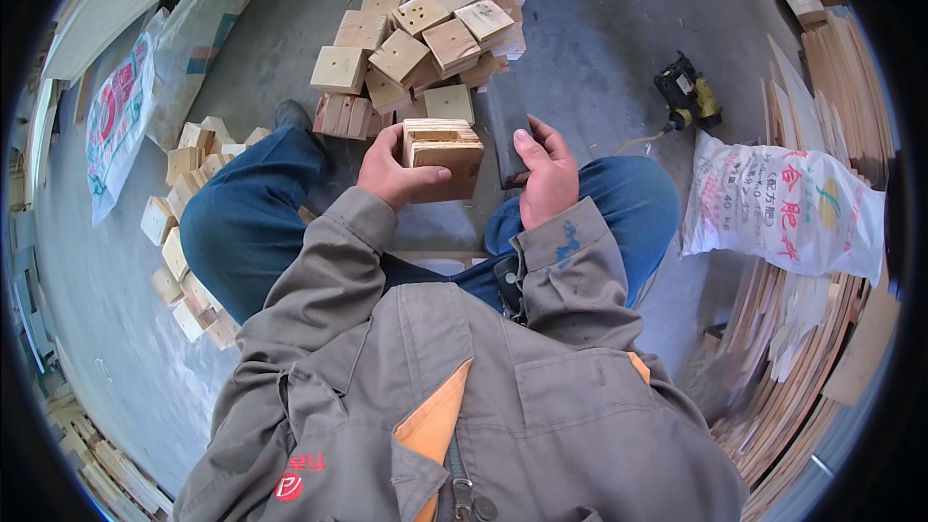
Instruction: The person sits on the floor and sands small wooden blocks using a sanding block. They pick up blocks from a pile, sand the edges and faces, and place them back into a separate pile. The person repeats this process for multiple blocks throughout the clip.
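Note:
My left hand (387, 174) is closed round a squarish wooden block (445, 172) built up of plywood layers, with a slot showing in its upper edge. Its thumb lies across the near face. Just to the right, my right hand (548, 174) grips a long, flat, dark rectangular bar (506, 116) by its near end, thumb on top. The bar stands beside the block with a small gap between them. What kind of tool the bar is, I cannot tell. Beyond both hands lies a heap of similar wooden blocks (422, 14), several with small holes.
More wooden blocks (184, 246) lie left of my left knee. A black and yellow power tool (690, 92) with a hose rests on the floor at right. A filled white sack (783, 203) lies on stacked wood strips (773, 377). Other sacks (126, 116) are at far left.

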### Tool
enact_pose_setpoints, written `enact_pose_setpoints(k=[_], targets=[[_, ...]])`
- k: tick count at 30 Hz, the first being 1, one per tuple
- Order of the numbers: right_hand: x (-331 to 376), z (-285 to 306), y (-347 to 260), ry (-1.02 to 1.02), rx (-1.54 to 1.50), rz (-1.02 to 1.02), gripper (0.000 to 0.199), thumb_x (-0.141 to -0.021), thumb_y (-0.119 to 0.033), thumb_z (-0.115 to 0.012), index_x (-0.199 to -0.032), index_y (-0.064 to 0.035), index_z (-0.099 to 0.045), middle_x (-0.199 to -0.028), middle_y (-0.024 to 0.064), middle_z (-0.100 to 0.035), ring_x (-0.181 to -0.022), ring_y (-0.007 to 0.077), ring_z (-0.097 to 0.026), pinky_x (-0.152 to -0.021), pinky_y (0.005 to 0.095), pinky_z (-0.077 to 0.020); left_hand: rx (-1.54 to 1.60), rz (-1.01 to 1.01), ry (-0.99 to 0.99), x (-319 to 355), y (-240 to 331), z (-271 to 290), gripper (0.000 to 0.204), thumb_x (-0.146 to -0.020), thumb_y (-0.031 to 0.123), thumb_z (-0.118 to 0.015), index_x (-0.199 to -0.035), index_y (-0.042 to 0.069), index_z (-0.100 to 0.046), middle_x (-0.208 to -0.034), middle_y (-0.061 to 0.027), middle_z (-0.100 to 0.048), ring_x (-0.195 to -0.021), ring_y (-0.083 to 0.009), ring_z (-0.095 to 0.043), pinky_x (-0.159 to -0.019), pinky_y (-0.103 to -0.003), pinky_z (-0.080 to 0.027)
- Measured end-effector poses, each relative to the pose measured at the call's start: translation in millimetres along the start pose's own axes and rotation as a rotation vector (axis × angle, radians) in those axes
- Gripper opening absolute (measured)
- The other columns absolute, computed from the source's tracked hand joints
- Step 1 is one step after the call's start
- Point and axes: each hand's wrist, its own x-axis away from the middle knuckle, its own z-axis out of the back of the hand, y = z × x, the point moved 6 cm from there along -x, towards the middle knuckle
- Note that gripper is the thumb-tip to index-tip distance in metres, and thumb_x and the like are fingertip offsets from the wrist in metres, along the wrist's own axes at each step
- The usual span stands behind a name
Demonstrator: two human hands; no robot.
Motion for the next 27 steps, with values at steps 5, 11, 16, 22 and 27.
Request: enact_pose_setpoints(k=[5,11,16,22,27], targets=[[8,-9,-1,-0.051,0.189,-0.032,0.045,-0.099,-0.016,-0.075,-0.14,-0.0008,-0.064,-0.126,0.0109,-0.072,-0.106,0.0181,-0.069,-0.083,0.0349,-0.0588,-0.328,-0.194,0.065,7,5,7,0.103,-0.063,0.023,-0.1,-0.147,-0.005,-0.048,-0.135,-0.0165,-0.065,-0.125,-0.0257,-0.064,-0.109,-0.039,-0.052],[18,-36,2,-0.319,0.661,0.593,0.05,-0.087,-0.016,-0.081,-0.132,0.0022,-0.069,-0.14,0.0233,-0.066,-0.131,0.036,-0.064,-0.114,0.0423,-0.0485,-0.645,-0.292,0.113,16,16,-6,0.103,-0.061,0.03,-0.101,-0.144,-0.005,-0.05,-0.13,-0.0201,-0.063,-0.121,-0.03,-0.065,-0.106,-0.039,-0.053],[12,-31,6,-0.27,0.791,0.614,0.05,-0.086,-0.017,-0.082,-0.131,0.0016,-0.07,-0.141,0.024,-0.065,-0.131,0.0362,-0.063,-0.113,0.042,-0.0488,-0.672,-0.388,0.139,23,33,-11,0.103,-0.061,0.026,-0.103,-0.144,-0.004,-0.05,-0.13,-0.0187,-0.062,-0.122,-0.0291,-0.065,-0.106,-0.039,-0.054],[-28,19,41,0.003,0.545,0.081,0.044,-0.087,-0.015,-0.083,-0.127,0.0033,-0.072,-0.122,0.0176,-0.075,-0.109,0.0254,-0.073,-0.094,0.0365,-0.0586,-0.115,-0.334,0.114,23,47,14,0.104,-0.063,0.014,-0.101,-0.149,-0.003,-0.045,-0.137,-0.0169,-0.064,-0.129,-0.0262,-0.064,-0.112,-0.039,-0.052],[-7,0,24,-0.119,0.325,0.035,0.045,-0.094,-0.007,-0.077,-0.135,0.0074,-0.064,-0.117,0.0178,-0.076,-0.1,0.0209,-0.074,-0.083,0.0336,-0.0612,0.599,-0.112,0.212,19,62,50,0.085,-0.073,0.01,-0.093,-0.146,-0.002,-0.051,-0.136,-0.0158,-0.066,-0.123,-0.0282,-0.067,-0.111,-0.043,-0.053]])
